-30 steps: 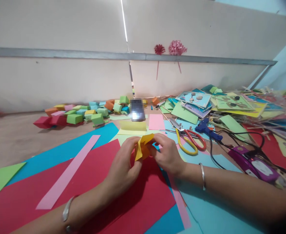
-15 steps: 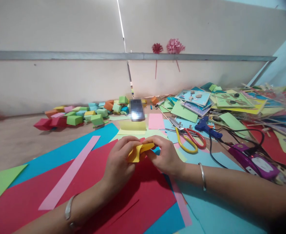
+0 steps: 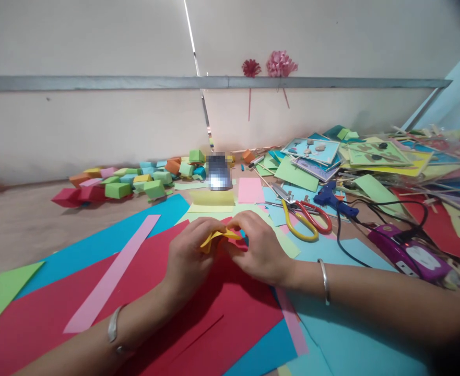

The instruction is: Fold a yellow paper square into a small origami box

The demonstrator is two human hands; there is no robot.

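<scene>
Between both hands is a small piece of folded yellow paper (image 3: 219,235), held above a large red sheet (image 3: 136,292). My left hand (image 3: 192,256) grips its left side, fingers curled over the top. My right hand (image 3: 259,248) pinches the right end between thumb and fingers. Parts of the paper are hidden behind the fingers. A pink paper strip (image 3: 116,271) lies on the red sheet, left of my hands. To the right rest scissors (image 3: 302,216) with one yellow and one red handle.
Behind on the left are several coloured paper cubes (image 3: 118,190). A phone-like object (image 3: 219,175), blurred, stands at the back. On the right lie a blue glue gun (image 3: 335,201), a purple power strip (image 3: 410,250) with black cables, and stacked picture cards (image 3: 311,151). Blue paper (image 3: 347,308) is under my right arm.
The yellow paper has turned in my hands and now shows more edge-on, with less of its face visible. Both hands still hold it. The camera view has shifted slightly.
</scene>
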